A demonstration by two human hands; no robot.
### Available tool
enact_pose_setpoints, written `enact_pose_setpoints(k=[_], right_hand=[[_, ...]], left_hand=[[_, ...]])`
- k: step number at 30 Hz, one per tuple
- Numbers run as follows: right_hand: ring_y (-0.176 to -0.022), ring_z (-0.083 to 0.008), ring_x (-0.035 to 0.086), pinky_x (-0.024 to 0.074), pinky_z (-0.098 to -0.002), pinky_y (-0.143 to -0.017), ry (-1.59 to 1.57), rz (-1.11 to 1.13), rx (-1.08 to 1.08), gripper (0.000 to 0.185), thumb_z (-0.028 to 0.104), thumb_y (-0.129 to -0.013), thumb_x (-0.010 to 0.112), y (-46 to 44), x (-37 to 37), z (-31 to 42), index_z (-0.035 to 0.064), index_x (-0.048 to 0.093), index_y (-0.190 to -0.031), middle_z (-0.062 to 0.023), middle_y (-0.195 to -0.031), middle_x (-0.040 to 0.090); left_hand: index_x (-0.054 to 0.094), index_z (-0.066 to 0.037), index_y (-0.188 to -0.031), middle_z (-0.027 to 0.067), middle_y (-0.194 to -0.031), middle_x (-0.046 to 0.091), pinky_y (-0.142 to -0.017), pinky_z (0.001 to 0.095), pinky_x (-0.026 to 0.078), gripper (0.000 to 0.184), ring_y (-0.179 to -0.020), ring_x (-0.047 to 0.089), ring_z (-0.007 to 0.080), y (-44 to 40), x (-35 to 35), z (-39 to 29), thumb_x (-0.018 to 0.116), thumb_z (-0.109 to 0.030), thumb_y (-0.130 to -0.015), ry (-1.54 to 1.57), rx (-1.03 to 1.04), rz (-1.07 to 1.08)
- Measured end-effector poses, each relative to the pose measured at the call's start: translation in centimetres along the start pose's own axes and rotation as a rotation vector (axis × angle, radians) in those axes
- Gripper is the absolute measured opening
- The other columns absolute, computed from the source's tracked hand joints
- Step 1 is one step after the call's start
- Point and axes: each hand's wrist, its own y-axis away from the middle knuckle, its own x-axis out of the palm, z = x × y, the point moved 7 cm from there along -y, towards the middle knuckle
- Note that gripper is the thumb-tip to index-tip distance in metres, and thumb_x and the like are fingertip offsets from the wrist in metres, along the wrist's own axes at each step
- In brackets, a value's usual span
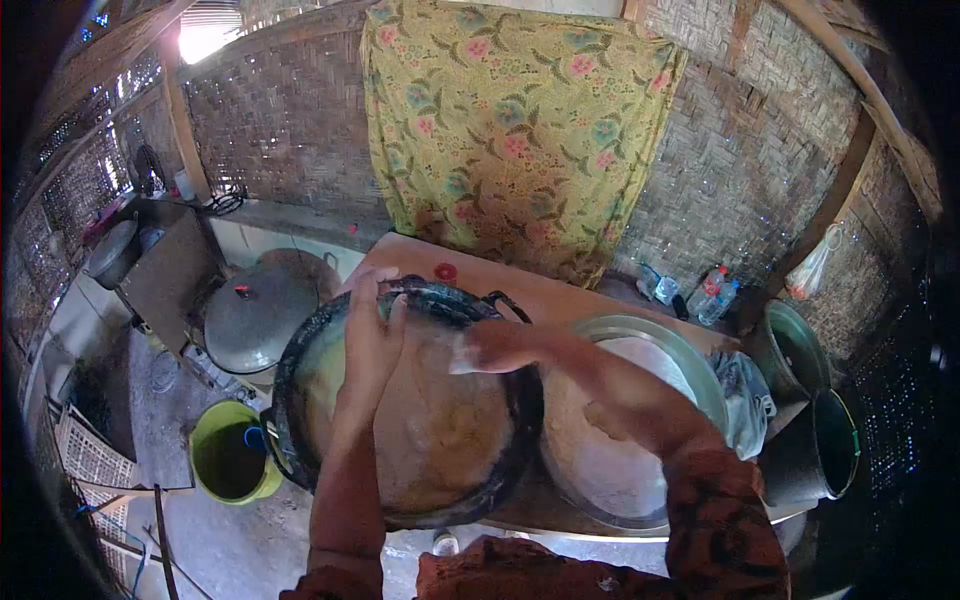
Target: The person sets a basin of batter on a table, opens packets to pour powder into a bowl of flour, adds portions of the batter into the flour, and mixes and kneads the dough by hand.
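Observation:
A large black basin (527, 420) stands in front of me, with a brownish, flour-dusted mass (440, 430) inside. My left hand (372, 325) reaches across it to the far rim, fingers over the edge and thumb apart on the inner side. Over the upper right part of the basin, my right hand (495, 347) is closed and smeared by motion. Something small and white (463, 355) shows at its fingers, too blurred to name. Under my right forearm is a wide metal basin (708, 385) of white powder (600, 470) with a brownish lump.
Both basins stand on a brown table (560, 300). To the left are a lidded pot (260, 315) and a green bucket (205, 450) on the floor. Dark buckets (835, 445) and a plastic bag (745, 400) stand right. Bottles (712, 295) sit near the back wall.

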Motion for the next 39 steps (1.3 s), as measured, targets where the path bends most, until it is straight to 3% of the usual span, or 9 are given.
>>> enact_pose_setpoints(k=[1,4,8,13,21,28,34,37,39], right_hand=[[-0.090,-0.0328,0.063,0.0467,-0.0441,-0.083,0.061,0.001,0.055,0.047,0.048,-0.093,0.054,-3.5,0.4,0.3,0.0030,0.068,-0.095,-0.0172,-0.092,0.067],[-0.095,-0.0300,0.062,0.0469,-0.0415,-0.090,0.492,-0.450,-0.216,0.050,0.049,-0.089,0.057,-11.5,1.2,-0.1,0.0032,0.067,-0.107,-0.0134,-0.098,0.068],[-0.095,-0.0287,0.063,0.0478,-0.0417,-0.089,0.362,0.025,0.053,0.048,0.047,-0.089,0.057,-16.0,7.0,-5.5,0.0041,0.066,-0.109,-0.0120,-0.101,0.068],[-0.095,-0.0270,0.064,0.0489,-0.0419,-0.089,0.130,0.390,0.144,0.045,0.043,-0.089,0.058,-14.3,11.6,-7.1,0.0053,0.065,-0.112,-0.0103,-0.104,0.068],[-0.094,-0.0244,0.065,0.0506,-0.0423,-0.088,-0.823,0.813,0.511,0.041,0.038,-0.089,0.058,-6.5,17.0,-5.7,0.0072,0.063,-0.116,-0.0075,-0.110,0.067],[-0.099,-0.0231,0.062,0.0482,-0.0403,-0.090,-1.173,0.372,0.223,0.043,0.033,-0.089,0.059,1.5,4.2,-3.5,0.0019,0.059,-0.119,-0.0111,-0.114,0.064],[-0.104,-0.0222,0.058,0.0456,-0.0383,-0.093,-0.916,-0.068,0.089,0.046,0.029,-0.089,0.060,14.4,-6.9,-4.1,-0.0037,0.056,-0.121,-0.0150,-0.118,0.061],[-0.107,-0.0217,0.056,0.0443,-0.0373,-0.094,-0.606,-0.047,0.215,0.047,0.027,-0.089,0.061,19.0,-4.8,-7.2,-0.0065,0.054,-0.122,-0.0170,-0.120,0.060],[-0.097,-0.0231,0.060,0.0473,-0.0373,-0.088,-0.312,0.198,0.487,0.039,0.032,-0.090,0.059,20.4,0.3,-11.3,-0.0043,0.062,-0.105,-0.0154,-0.109,0.064]], left_hand=[[0.054,-0.002,-0.118,0.0192,-0.108,0.059,-0.088,0.0389,0.047,0.036,-0.097,0.059,0.0330,-0.1,-0.7,0.4,0.063,0.001,-0.084,-0.038,0.062,-0.045],[0.054,-0.002,-0.118,0.0200,-0.108,0.059,-0.087,0.0397,0.047,0.035,-0.096,0.059,0.0346,-0.5,-0.9,0.0,0.063,0.000,-0.084,-0.027,0.031,0.004],[0.054,-0.001,-0.116,0.0208,-0.105,0.059,-0.085,0.0416,0.048,0.034,-0.096,0.059,0.0376,-0.3,-0.7,-0.3,0.062,0.000,-0.083,-0.046,0.039,0.028],[0.054,0.000,-0.114,0.0204,-0.106,0.058,-0.085,0.0412,0.047,0.032,-0.096,0.058,0.0367,-0.2,-0.9,0.1,0.062,-0.001,-0.084,-0.034,0.000,0.027],[0.053,-0.001,-0.114,0.0193,-0.108,0.058,-0.087,0.0376,0.047,0.030,-0.099,0.058,0.0361,-0.6,-1.5,0.0,0.061,-0.001,-0.085,-0.057,0.008,0.049],[0.056,-0.002,-0.111,0.0221,-0.107,0.058,-0.089,0.0460,0.045,0.028,-0.103,0.055,0.0436,-0.7,-2.0,-1.7,0.059,0.001,-0.083,-0.085,0.056,0.019],[0.055,-0.003,-0.112,0.0182,-0.107,0.059,-0.087,0.0406,0.047,0.031,-0.100,0.059,0.0376,-0.4,-1.3,-1.3,0.062,0.001,-0.082,-0.167,0.078,0.029],[0.055,-0.004,-0.114,0.0179,-0.108,0.059,-0.087,0.0408,0.048,0.034,-0.101,0.060,0.0374,-0.1,-0.6,-1.5,0.062,0.004,-0.081,-0.210,0.114,0.045],[0.056,-0.002,-0.112,0.0233,-0.111,0.058,-0.091,0.0449,0.045,0.027,-0.104,0.056,0.0436,0.0,-0.2,-1.4,0.059,0.000,-0.085,-0.214,0.036,0.092]])
